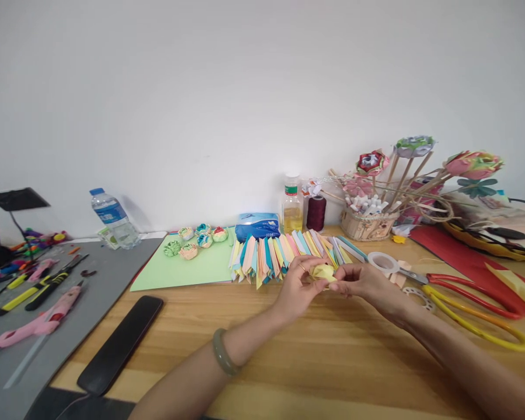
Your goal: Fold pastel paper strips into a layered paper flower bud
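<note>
Between my two hands is a small piece of folded yellow paper [322,272], held above the wooden table. My left hand [298,286] pinches it from the left, its thumb along the lower side. From the right, my right hand [363,283] grips the paper's edge between thumb and fingers. Just behind them lies a long row of folded paper strips [262,259] in yellow, blue, pink and white. Several finished paper flowers [188,251] sit on a light green sheet [161,277] further left.
Red-and-yellow-handled scissors [468,291] and a roll of white tape [382,262] lie on the right. A basket [367,226] with paper flowers, a thread spool [315,213] and a bottle [293,210] stand behind. Leftward are a black phone [121,344] and a pink glue gun [44,321].
</note>
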`<state>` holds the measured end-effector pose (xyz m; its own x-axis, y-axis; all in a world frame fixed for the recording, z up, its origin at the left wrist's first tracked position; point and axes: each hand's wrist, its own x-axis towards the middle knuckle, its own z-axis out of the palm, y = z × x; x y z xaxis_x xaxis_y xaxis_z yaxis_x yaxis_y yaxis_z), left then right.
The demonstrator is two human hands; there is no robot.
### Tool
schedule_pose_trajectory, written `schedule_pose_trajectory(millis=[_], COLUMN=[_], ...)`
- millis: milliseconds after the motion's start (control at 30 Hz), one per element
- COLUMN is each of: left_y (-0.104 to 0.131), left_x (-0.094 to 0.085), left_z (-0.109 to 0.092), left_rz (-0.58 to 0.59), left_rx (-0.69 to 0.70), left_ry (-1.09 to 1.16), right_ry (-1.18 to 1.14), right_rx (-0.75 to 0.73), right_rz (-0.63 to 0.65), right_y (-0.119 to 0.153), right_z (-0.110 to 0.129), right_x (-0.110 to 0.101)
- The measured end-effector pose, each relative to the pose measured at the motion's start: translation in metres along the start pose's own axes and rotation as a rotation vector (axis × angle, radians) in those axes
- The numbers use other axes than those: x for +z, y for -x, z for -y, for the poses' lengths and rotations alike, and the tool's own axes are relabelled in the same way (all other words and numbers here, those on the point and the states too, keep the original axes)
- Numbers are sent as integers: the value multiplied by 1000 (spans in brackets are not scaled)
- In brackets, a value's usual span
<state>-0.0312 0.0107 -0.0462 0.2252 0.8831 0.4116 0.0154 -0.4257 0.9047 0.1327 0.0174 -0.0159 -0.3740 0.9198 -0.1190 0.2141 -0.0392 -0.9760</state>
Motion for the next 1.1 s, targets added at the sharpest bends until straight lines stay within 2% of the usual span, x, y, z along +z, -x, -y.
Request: schedule_pose_trajectory(millis=[267, 500, 567, 667, 733, 800, 867, 933, 1100], left_y=[-2, -1, -1, -2, -3, -4, -4, -4, -3], left_x=[-1, 0, 0, -1, -2, -2, -2, -2, -2], left_z=[-2, -2, -3, -6, -7, -8, -8, -6, -2], left_rz=[-12, -4, -1, 19, 52, 84, 90, 88, 268], left_rx=[-18, -37, -96, -314, -456, -540, -588, -618, -667], left_ry=[43, -9, 57, 287, 442, 534, 575, 594, 689], right_ry=[59, 105, 116, 116, 189, 280, 374, 462, 520], right_rx=[-49, -27, -37, -74, -174, -326, -470, -553, -524], right_rz=[43, -26, -39, -113, -215, -238, -182, -133, -174], right_y=[2, -1, 0, 3, 6, 9, 10, 10, 8], right_z=[3, -1, -1, 5, 9, 13, 14, 13, 8], right_x=[-5, 3, 3, -1, -5, -7, -5, -2, 0])
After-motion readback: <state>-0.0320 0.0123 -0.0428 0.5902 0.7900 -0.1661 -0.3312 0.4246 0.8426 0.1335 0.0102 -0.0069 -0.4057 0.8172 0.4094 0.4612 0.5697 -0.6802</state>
